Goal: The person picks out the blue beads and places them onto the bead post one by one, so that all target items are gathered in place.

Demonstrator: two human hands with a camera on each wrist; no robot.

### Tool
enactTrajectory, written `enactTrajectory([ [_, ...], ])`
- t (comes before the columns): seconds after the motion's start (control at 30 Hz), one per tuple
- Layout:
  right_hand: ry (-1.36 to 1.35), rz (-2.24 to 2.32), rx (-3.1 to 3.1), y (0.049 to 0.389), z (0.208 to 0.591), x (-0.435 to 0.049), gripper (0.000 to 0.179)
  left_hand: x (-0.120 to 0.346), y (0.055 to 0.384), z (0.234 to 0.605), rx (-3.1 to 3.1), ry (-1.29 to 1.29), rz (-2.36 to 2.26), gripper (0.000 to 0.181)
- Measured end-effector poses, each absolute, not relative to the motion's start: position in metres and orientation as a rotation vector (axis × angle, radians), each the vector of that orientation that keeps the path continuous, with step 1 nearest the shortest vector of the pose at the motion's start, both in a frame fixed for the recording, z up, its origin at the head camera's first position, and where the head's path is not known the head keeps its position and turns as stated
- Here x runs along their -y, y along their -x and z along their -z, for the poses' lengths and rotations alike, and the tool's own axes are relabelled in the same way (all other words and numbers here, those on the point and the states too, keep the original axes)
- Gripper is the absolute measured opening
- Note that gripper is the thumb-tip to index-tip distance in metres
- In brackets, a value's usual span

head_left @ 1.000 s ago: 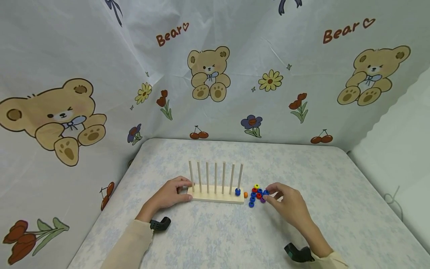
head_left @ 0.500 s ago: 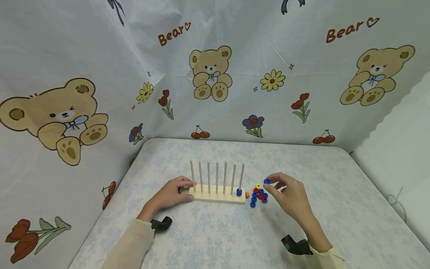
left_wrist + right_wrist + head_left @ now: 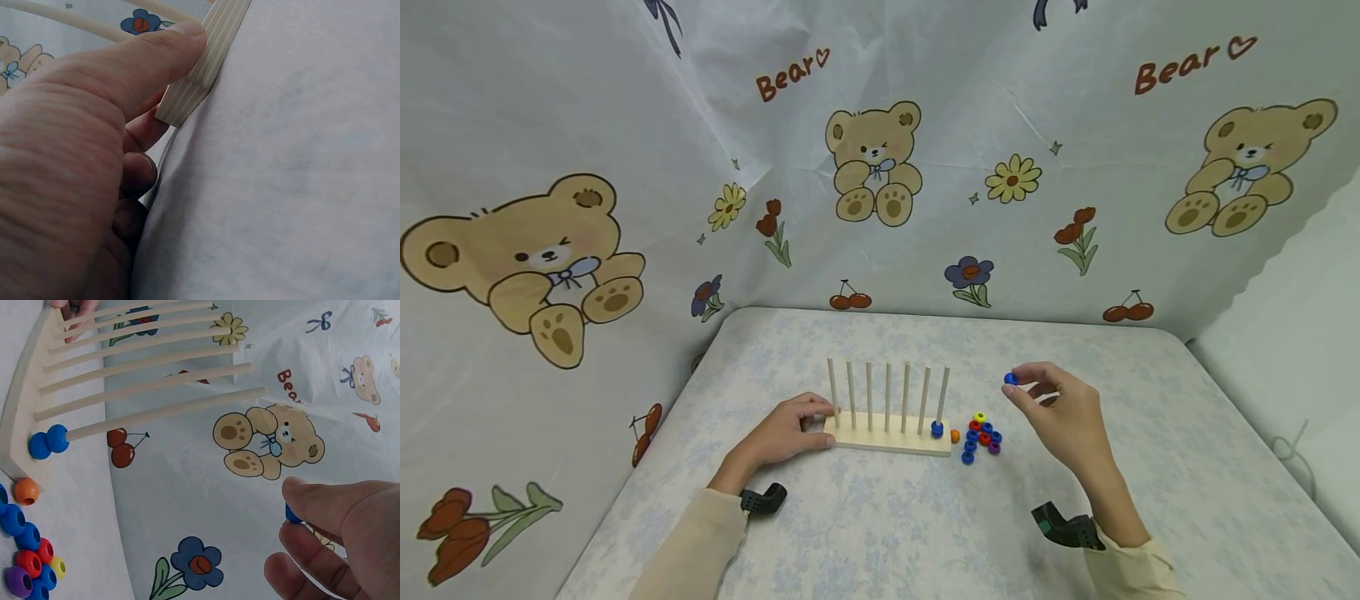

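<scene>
Gripping a long pale-wood seven-peg rack [image 3: 880,439] by its left end with the left hand [image 3: 782,433]. Pinching, with the right hand [image 3: 1070,417] (kinda up and right of those multicoloured round beads [image 3: 984,439] beside the rack), one tiny round blue bead [image 3: 1011,378] in mid-air.

Loads of room over the loose beads [image 3: 984,439] – they lie low on the table [image 3: 887,525], so the right hand [image 3: 1071,412] could pass left above them. Real obstacle is the seven wooden pegs [image 3: 888,397], standing like a fence. Rightmost one's free above its blue beads [image 3: 937,429]. The left hand [image 3: 784,433] blocks the left end of the base [image 3: 891,442] – front's open table.
</scene>
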State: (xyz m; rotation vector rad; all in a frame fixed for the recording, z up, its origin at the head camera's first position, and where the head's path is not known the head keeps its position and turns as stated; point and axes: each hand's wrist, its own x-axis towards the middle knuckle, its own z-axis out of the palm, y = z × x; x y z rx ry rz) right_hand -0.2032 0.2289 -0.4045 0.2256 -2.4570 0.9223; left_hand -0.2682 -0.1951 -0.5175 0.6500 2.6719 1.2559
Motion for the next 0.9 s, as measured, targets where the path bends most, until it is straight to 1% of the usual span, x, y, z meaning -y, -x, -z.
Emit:
enactTrajectory([
  [0.5, -0.245, -1.021, 2.402, 0.212, 0.389, -0.206, 0.026, 0.195, 0.268, 0.521, -2.685, -0.653, -1.248, 0.043],
  [0.9, -0.311, -1.102, 2.345, 0.219, 0.385, -0.192, 0.023, 0.195, 0.269, 0.518, -2.688, -0.685, -1.237, 0.046],
])
